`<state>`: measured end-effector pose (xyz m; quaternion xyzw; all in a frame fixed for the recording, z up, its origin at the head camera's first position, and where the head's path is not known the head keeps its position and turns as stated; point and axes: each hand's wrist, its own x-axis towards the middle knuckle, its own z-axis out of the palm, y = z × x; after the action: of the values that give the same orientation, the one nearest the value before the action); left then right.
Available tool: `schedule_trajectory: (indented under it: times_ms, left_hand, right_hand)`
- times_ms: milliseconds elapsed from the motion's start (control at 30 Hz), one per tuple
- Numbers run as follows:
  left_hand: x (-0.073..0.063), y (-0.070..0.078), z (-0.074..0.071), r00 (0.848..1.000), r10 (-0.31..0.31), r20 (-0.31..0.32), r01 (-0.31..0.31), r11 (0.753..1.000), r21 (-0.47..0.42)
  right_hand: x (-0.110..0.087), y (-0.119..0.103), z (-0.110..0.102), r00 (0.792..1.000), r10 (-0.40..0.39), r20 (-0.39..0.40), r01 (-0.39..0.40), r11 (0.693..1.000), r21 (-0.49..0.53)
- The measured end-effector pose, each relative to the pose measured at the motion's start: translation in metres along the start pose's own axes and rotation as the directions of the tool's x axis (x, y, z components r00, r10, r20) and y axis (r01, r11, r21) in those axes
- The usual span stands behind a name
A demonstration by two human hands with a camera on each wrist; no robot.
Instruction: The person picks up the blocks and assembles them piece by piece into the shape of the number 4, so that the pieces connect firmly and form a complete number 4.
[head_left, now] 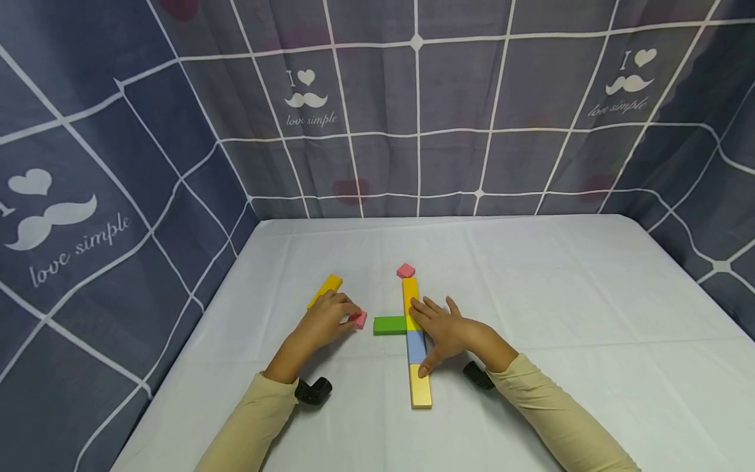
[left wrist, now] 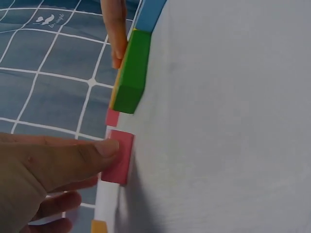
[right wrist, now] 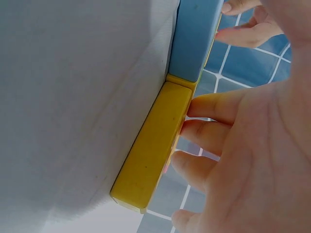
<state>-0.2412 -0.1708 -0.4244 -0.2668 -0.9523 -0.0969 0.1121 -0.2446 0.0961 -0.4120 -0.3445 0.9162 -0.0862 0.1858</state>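
Note:
My left hand pinches a small pink block between thumb and fingers, left of the green block. A column of blocks runs lengthwise on the table: a yellow block at the far end, a blue block in the middle, a pale yellow block nearest me. The green block juts left from this column. With fingers spread, my right hand touches the far yellow block, and its thumb reaches the pale yellow one. In the right wrist view, fingertips meet the side of a yellow block.
Another pink block lies just beyond the column's far end. Behind my left hand is a slanted yellow block, partly covered by it. A white cloth covers the table, with a dark checked curtain around it.

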Motion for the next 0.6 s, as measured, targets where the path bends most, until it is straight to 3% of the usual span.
schedule_trajectory:
  times_ms: [167, 600]
  left_hand:
    - [0.001, 0.0011, 0.0028, 0.997, -0.009, 0.078, 0.011, 1.0, -0.02]
    - [0.0003, 0.005, 0.0012, 0.991, -0.028, 0.13, 0.037, 0.997, -0.066]
  right_hand:
    - [-0.0002, 0.0003, 0.0001, 1.0, -0.001, -0.003, 0.001, 1.0, 0.006]
    - [0.0002, -0.0004, 0.0007, 1.0, 0.0, -0.006, 0.0, 1.0, -0.002]
